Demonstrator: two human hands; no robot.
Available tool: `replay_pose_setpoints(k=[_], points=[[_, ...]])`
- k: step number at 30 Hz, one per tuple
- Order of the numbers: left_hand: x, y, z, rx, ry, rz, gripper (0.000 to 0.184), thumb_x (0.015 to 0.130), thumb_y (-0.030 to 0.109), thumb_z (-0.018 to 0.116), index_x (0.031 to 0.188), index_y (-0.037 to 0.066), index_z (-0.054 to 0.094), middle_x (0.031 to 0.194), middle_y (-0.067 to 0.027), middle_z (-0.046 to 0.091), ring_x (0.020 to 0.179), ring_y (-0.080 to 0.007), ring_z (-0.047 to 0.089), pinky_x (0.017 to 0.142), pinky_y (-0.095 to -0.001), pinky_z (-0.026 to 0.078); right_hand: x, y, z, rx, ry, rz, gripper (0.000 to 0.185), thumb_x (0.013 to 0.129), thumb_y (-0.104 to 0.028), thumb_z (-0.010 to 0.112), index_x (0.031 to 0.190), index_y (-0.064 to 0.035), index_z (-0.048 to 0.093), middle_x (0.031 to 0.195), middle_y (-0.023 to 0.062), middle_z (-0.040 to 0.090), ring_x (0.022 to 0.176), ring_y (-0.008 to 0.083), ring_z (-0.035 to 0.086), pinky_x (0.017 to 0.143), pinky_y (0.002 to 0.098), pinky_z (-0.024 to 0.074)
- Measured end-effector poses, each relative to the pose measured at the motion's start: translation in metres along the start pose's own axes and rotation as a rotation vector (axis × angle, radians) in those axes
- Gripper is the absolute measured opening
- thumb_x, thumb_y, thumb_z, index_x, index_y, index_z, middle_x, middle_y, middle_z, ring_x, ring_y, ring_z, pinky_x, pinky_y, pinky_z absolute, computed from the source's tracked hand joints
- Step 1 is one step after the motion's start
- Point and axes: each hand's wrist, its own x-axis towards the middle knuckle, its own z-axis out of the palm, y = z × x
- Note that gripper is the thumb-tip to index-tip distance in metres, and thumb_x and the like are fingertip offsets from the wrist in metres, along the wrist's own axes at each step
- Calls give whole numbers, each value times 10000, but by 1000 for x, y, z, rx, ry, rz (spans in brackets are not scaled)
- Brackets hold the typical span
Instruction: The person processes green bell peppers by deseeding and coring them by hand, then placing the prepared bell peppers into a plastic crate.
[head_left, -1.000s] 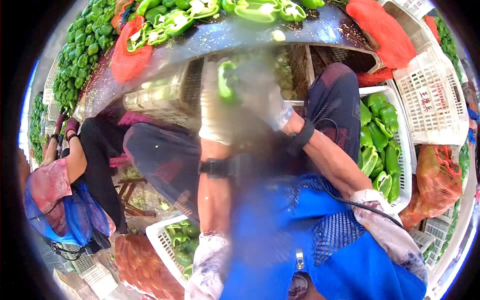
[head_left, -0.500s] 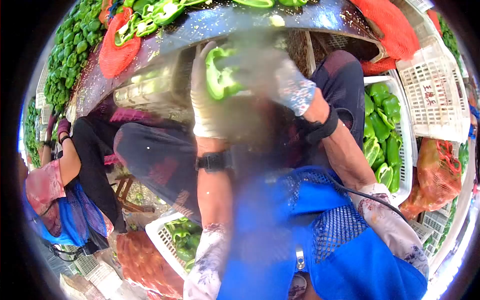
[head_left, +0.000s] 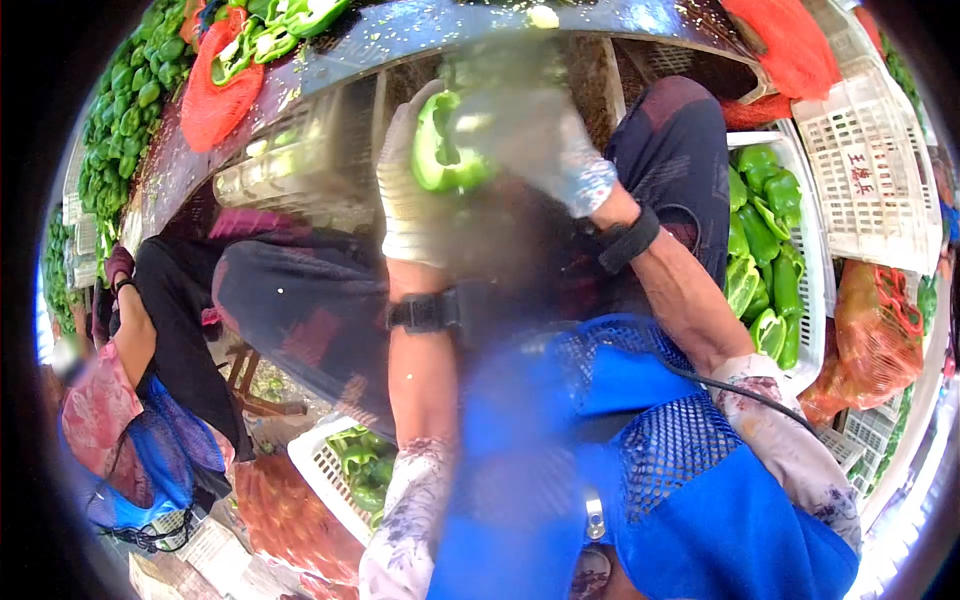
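Observation:
A cut green bell pepper (head_left: 430, 158), hollow and with its open side showing, rests in the gloved grip of my left hand (head_left: 402, 205). Close by on the right is my right hand (head_left: 572, 165), in a patterned glove, with its fingers reaching toward the pepper's opening. A blurry smudge over the middle of the view hides those fingers and anything in them. Above both hands, the dark tabletop (head_left: 430, 35) carries cut green peppers (head_left: 300, 15) and scattered seeds.
A white basket (head_left: 815, 300) of peppers stands at my right, and another basket (head_left: 315, 470) sits at lower left. Red net bags (head_left: 222, 95) lie around the table. A pale crate (head_left: 870, 170) is at right. A co-worker's arm (head_left: 135, 330) shows at far left.
The view has shifted a little, so the cut peppers on the table sit farther left. My left hand still holds the pepper, now turned slightly. My right hand stays close to it.

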Motion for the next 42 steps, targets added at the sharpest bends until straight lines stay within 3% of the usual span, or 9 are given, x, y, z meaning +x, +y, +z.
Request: replay_pose_setpoints(k=[3,7,15,20,26,31,34,39,42], points=[[0,5,-1,-944,99,-468,590,944,473,457,1339,36,433,1202,-113,573,1073,-228,572,938,-366,479,14,-6,-38,-367,-22,115,296,804,-230,691,1062,-85,681,1009,112,691,733,241,684,646,315,546],[1,14,6,-1027,157,-441,531,960,422,444,1310,23,461,1183,-136,566,1065,-233,566,924,-384,482,10,18,-16,-413,-140,-139,293,841,-189,640,1101,-54,646,1015,145,674,760,230,675,640,296,555],[6,5,14,73,-20,-9,374,982,246,411,1252,16,532,1152,-107,567,1030,-180,564,934,-296,446,4,7,8,-21,-339,174,223,801,-88,586,1000,-152,665,810,44,604,666,208,626,529,330,507],[2,-11,14,-109,81,-109,440,983,340,378,1266,30,509,1145,-95,566,1044,-176,557,930,-310,461,8,-4,6,-814,-55,-520,184,887,-211,517,889,-64,627,782,104,655,626,241,644,519,374,512],[8,-20,6,-369,179,-212,407,897,-26,482,1300,33,462,1240,-76,519,1072,-180,541,955,-311,455,11,7,-16,-752,-209,-131,167,877,-150,562,973,-27,620,796,107,649,731,217,669,552,338,550],[3,-5,20,38,160,-4,311,935,192,529,1199,39,590,1128,-68,611,1031,-148,547,904,-269,447,-1,-1,15,-824,-371,16,246,874,-249,542,909,-27,641,824,160,670,652,244,665,608,373,552],[4,-8,16,-402,276,-226,335,939,183,517,1238,37,555,1147,-71,597,1023,-153,558,896,-279,454,5,3,9,-676,-361,52,263,847,-254,579,944,-19,648,862,167,674,727,228,670,653,364,552],[-3,-11,-3,-239,205,-77,558,772,-96,601,1301,19,464,1189,-75,571,1072,-185,572,939,-302,489,12,6,-32,-46,-11,-3,395,861,-258,628,1219,-104,570,867,150,677,754,191,662,668,346,557],[1,-14,-6,-224,231,-69,597,745,-104,626,1304,19,457,1213,-82,564,1084,-189,570,936,-309,497,19,27,-30,-366,-51,142,640,844,-430,629,1327,-44,463,830,128,678,696,193,659,606,342,549]])
